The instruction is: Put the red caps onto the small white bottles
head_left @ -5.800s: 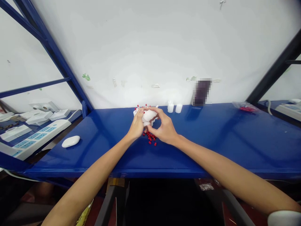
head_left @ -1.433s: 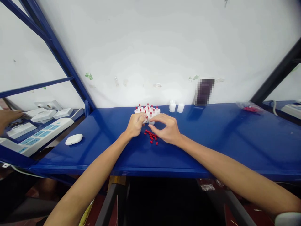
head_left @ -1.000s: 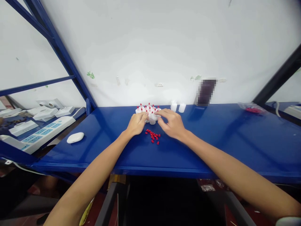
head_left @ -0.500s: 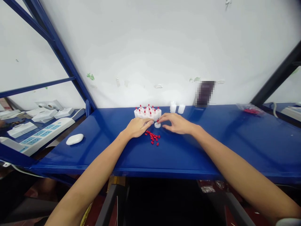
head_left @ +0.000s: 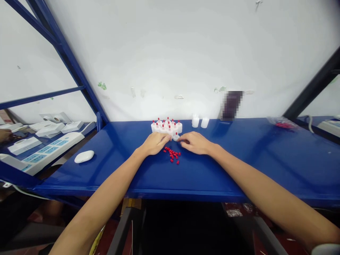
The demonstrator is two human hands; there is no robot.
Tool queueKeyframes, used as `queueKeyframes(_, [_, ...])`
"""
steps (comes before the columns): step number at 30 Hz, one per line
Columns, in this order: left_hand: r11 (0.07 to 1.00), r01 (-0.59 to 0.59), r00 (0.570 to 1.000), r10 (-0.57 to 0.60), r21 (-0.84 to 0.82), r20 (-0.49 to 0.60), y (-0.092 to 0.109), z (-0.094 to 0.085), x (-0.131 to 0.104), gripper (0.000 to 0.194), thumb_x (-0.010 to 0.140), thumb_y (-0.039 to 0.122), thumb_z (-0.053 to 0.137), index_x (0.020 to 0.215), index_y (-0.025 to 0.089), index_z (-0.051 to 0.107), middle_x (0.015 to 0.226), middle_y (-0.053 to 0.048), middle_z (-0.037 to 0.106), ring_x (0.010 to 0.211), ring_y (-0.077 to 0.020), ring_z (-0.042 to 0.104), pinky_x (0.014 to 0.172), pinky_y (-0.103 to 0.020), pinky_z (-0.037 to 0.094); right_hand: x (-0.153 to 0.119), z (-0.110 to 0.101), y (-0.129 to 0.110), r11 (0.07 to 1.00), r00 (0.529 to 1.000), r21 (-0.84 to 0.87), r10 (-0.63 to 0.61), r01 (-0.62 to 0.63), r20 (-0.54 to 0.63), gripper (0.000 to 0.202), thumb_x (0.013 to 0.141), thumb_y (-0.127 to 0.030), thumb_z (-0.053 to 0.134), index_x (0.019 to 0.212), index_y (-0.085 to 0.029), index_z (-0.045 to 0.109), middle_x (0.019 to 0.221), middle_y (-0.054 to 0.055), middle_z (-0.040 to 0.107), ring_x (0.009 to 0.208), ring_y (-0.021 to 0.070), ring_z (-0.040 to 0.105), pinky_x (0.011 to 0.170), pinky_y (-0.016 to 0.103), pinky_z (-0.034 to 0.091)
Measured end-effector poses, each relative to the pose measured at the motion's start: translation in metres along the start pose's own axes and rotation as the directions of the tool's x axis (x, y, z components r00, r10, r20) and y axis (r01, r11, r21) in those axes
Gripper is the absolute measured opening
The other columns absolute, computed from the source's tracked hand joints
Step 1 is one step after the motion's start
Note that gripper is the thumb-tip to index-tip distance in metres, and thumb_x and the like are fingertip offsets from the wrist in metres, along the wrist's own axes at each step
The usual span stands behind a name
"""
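Note:
A small white bottle with a red cap (head_left: 175,137) stands upright at the front right of a cluster of similar red-capped bottles (head_left: 156,127). My right hand (head_left: 196,142) is just right of it, the index fingertip at its lower side and the thumb apart below. On the other side, my left hand (head_left: 157,143) lies with fingers stretched along the front of the cluster, partly hiding it. Its fingertips are close to the single bottle; whether they touch it I cannot tell. Several loose red caps (head_left: 172,154) are scattered on the blue table in front of both hands.
White uncapped containers (head_left: 204,123) stand near the wall. A white oval case (head_left: 84,156) lies on the left, beside a long power strip (head_left: 50,152) and white boxes (head_left: 50,129). A bag of red pieces (head_left: 284,124) is far right. A blurred dark object (head_left: 232,105) leans against the wall.
The single bottle has moved slightly left and away from me, up against the cluster. My right hand has come off its cap and lowered to its side.

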State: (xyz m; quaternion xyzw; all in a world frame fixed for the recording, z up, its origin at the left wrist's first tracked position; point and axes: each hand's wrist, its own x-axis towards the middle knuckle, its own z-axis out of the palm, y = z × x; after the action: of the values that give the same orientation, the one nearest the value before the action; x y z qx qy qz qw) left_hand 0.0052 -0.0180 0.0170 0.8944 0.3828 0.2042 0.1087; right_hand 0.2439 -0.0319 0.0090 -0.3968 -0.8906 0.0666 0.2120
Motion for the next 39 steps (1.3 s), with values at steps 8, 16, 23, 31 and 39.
queueKeyframes(8, [0.999,0.05,0.995,-0.05,-0.01,-0.081,-0.005,0.002,0.001,0.054,0.101,0.046,0.028,0.09,0.017,0.073,0.066,-0.002,0.064,0.067,-0.017,0.058,0.067,-0.026,0.036,0.003,0.003,-0.021,0.995,0.997,0.087,-0.048,0.053,-0.068,0.02,0.089,-0.017,0.058,0.097,-0.018,0.076,0.052,-0.007,0.053,0.046,0.0085,0.042,0.059,0.024,0.033])
queueKeyframes(16, [0.999,0.052,0.995,-0.053,-0.012,-0.088,-0.002,0.001,0.001,0.054,0.101,0.044,0.029,0.085,0.016,0.072,0.066,-0.003,0.064,0.064,-0.0164,0.056,0.066,-0.026,0.036,0.009,0.017,-0.034,0.981,0.982,0.045,-0.19,0.191,-0.013,0.019,0.095,-0.018,0.056,0.096,-0.023,0.075,0.065,-0.001,0.063,0.053,0.0119,0.053,0.056,0.025,0.035])
queueKeyframes(23, [0.999,0.039,0.994,-0.042,-0.033,-0.1,-0.005,0.004,0.001,0.057,0.101,0.047,0.028,0.087,0.016,0.073,0.07,-0.004,0.066,0.068,-0.0168,0.058,0.069,-0.027,0.036,0.008,0.015,-0.027,0.981,0.984,-0.081,-0.174,0.177,0.038,0.016,0.094,-0.017,0.058,0.089,-0.022,0.072,0.065,0.0,0.062,0.055,0.0141,0.054,0.057,0.027,0.034])
queueKeyframes(31, [0.981,0.074,0.989,-0.095,-0.18,-0.11,-0.002,0.003,0.001,0.071,0.101,0.051,0.016,0.066,0.015,0.066,0.055,-0.003,0.057,0.059,-0.0148,0.054,0.067,-0.026,0.039,0.008,0.013,-0.021,0.994,0.978,-0.055,-0.1,0.092,-0.183,0.008,0.09,-0.018,0.062,0.09,-0.019,0.07,0.081,0.002,0.066,0.076,0.0166,0.06,0.074,0.031,0.037])
queueKeyframes(39, [0.96,-0.064,0.992,0.032,-0.273,-0.121,0.001,0.003,-0.002,0.059,0.1,0.05,0.027,0.067,0.013,0.061,0.057,0.0,0.054,0.057,-0.0116,0.047,0.059,-0.025,0.034,0.01,0.019,-0.047,0.956,0.884,0.247,-0.024,0.157,-0.468,0.009,0.089,-0.022,0.062,0.091,-0.019,0.07,0.065,-0.003,0.067,0.06,0.0121,0.059,0.07,0.028,0.046])
